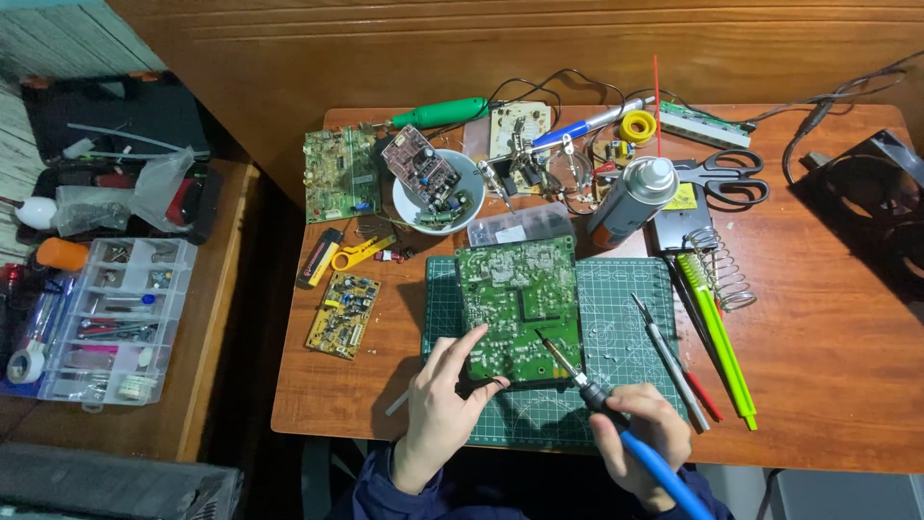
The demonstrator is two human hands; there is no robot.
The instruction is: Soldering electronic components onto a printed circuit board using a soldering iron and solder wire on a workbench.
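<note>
Gripping the blue soldering iron (616, 424) in my right hand (640, 438), I pinch the green circuit board (520, 308) steady with my left hand (443, 409) at the cutting mat's (635, 289) near edge.

Two bare hands are seen at the lower edge of the view, the left hand (438, 409) and the right hand (643, 443). No gloves, rings or watch are shown on either. A dark navy sleeve (380, 491) is worn on the left arm, its cuff gathered in soft folds just behind the wrist. The same dark navy fabric is seen behind the right wrist, and dark clothing fills the space between the two arms.
</note>
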